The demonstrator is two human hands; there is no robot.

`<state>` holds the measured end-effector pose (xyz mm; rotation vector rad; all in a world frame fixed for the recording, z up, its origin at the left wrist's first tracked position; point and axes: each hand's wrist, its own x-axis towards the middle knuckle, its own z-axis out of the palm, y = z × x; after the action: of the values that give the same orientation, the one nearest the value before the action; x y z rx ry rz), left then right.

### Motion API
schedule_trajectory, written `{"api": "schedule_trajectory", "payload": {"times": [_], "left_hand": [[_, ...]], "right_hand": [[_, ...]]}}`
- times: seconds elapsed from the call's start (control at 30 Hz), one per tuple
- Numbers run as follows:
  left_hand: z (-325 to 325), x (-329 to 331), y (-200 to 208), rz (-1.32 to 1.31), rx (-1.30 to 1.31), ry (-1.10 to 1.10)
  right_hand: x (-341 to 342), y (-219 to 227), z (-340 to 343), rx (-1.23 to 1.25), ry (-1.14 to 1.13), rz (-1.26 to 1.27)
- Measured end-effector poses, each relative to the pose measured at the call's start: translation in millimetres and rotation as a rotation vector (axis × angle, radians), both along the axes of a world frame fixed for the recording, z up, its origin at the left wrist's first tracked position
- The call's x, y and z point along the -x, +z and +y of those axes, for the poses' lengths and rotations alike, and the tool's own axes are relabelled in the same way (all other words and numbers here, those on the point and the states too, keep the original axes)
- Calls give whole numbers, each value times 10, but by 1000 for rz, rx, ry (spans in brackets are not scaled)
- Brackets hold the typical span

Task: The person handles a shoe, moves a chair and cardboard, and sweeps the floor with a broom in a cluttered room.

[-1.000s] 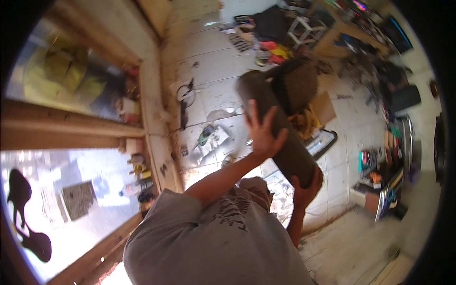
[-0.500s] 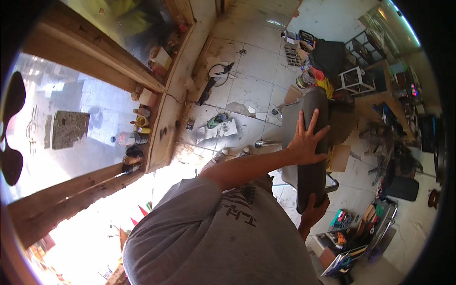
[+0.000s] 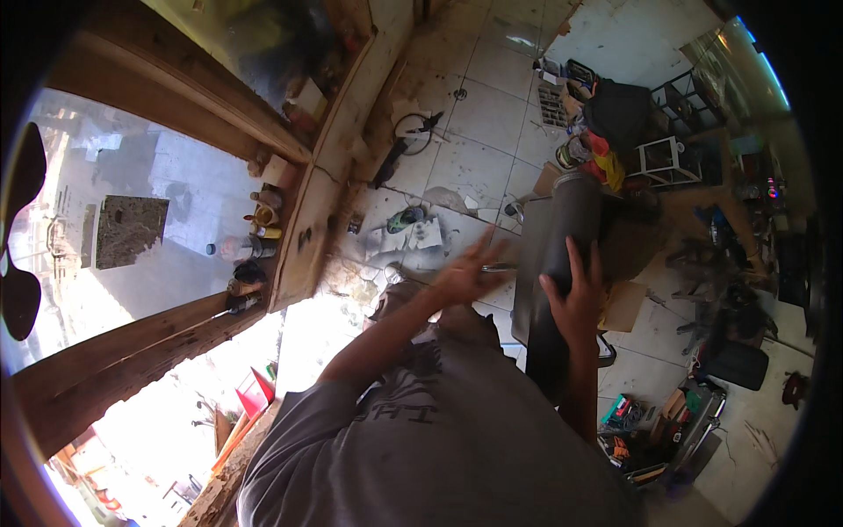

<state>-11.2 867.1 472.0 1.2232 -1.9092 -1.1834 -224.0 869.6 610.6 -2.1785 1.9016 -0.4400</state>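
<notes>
Head view: the long dark cushion (image 3: 575,215) lies lengthwise alongside a grey panel (image 3: 529,303); whether the two are joined cannot be confirmed. The right hand (image 3: 575,303) rests flat upon the cushion, fingers spread, not clenched. The left hand (image 3: 472,274), blurred, is unclenched and apart from the cushion, on its left; no object is visible in its grasp. Right of the cushion lies cardboard (image 3: 625,306). Assessment: cushion positioned beside the panel; handling appears unfinished, the right hand not yet off; no completed fastening is visible.

Cluttered workshop, stained tiled floor (image 3: 485,112), jumbled tools (image 3: 676,413), bottles (image 3: 235,249) beside window (image 3: 189,189)
</notes>
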Motion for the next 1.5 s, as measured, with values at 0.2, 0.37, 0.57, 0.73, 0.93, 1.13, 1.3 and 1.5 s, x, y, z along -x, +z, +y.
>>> {"api": "schedule_trajectory", "payload": {"times": [0.2,0.37,0.57,0.73,0.93,1.13,1.3,1.5], "left_hand": [[1881,-2673,-2346,-526,-784,729],[2932,-3438,-1816,-680,-1161,631],[3041,-3055,-1907,-133,-1147,1052],[2301,-2536,-1856,-58,-908,845],[1886,-2635,-1684,-44,-884,885],[1699,-3031,-1749,-204,-1185,1039],[877,-3057,-1752,-220,-1054,935],[-993,-2674,-908,-160,-719,856]], "right_hand": [[-427,-124,-345,20,-116,122],[-474,-171,-478,51,-178,114],[-523,-248,-840,63,-283,199],[-503,-283,-1160,135,-247,239],[-421,-327,-1520,101,-359,271],[-286,-354,-1967,83,-354,380],[-300,-279,-2507,11,-234,778],[-286,-403,-3298,-146,-63,717]]}}
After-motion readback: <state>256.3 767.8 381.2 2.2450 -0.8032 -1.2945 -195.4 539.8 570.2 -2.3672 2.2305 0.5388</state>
